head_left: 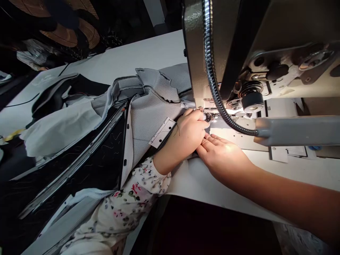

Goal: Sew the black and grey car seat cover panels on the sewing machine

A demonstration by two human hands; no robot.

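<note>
My left hand, fingers curled, grips the edge of a grey fabric piece right beside the presser foot of a sewing machine. What lies under its fingers is mostly hidden. Close against it, my right hand lies with fingers stretched out and pressing down on the cloth edge, just in front of the foot. The grey fabric, with black lining and white backing, spreads leftward from the foot in folds. A white tab with black dots lies by my left wrist.
A flexible metal-sheathed lamp neck curves down in front of the machine head to a grey lamp housing. Scissors and paper pieces lie at the right. Another person's sleeve shows at far left.
</note>
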